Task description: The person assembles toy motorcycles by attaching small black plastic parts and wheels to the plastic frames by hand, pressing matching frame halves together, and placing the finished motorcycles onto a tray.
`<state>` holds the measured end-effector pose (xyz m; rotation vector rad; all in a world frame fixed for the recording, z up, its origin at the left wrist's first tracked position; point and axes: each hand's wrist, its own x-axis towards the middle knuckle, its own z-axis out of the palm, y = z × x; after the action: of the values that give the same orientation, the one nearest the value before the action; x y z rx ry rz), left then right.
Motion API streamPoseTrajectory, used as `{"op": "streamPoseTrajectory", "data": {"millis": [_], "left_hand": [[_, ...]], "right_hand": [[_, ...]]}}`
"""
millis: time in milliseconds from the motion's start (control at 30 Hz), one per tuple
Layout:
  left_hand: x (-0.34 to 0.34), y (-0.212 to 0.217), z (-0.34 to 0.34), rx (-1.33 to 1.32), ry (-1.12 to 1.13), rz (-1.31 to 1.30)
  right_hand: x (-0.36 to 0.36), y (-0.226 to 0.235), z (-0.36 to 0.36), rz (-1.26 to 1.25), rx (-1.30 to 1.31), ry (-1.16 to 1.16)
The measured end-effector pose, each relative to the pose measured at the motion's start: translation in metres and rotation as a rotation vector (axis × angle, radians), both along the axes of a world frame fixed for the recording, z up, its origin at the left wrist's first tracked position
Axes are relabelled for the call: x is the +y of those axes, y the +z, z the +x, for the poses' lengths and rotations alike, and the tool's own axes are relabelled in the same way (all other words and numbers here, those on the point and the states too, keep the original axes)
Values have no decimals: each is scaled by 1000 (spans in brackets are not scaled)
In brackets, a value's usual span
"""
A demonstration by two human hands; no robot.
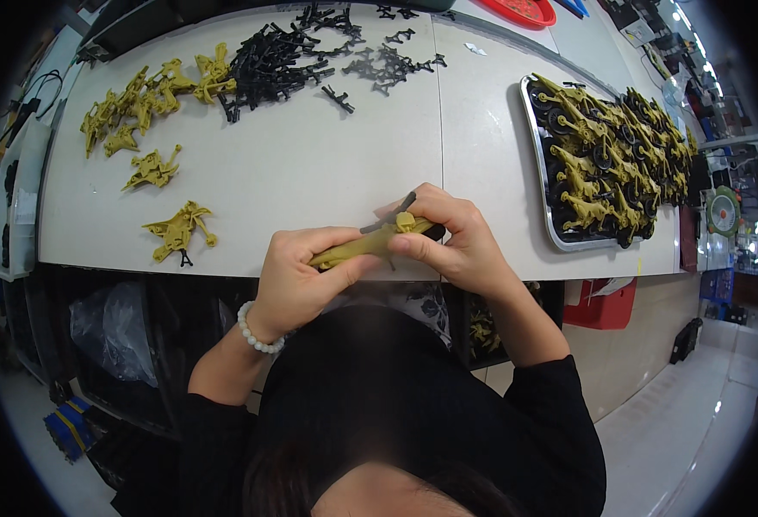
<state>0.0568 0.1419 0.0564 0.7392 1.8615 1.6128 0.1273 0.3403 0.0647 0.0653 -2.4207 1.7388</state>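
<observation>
Near the table's front edge, both hands hold one mustard-yellow plastic toy motorcycle body (351,251). My left hand (303,269) grips its left end between thumb and fingers. My right hand (456,237) pinches its right end, where a black part (431,231) shows beside the yellow; the fingers partly hide how the two meet. To the left lies another yellow body (177,233) with a small black piece (186,258) at its lower end. A further yellow body (154,169) rests beyond it.
Black plastic parts (271,69) are heaped at the back, beside a row of yellow bodies (138,102). On the right stands a metal tray (540,164) packed with yellow bodies and black wheels. A red bin (601,306) sits below the table edge; a red dish (524,12) is at the far side.
</observation>
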Motion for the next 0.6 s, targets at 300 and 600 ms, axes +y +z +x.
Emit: {"op": "streamPoseTrajectory", "data": {"millis": [300, 600], "left_hand": [[2, -6, 1, -67, -4, -15], [10, -19, 10, -236, 193, 489]], "right_hand": [[3, 8, -6, -28, -113, 77], [-13, 3, 8, -114, -2, -28]]}}
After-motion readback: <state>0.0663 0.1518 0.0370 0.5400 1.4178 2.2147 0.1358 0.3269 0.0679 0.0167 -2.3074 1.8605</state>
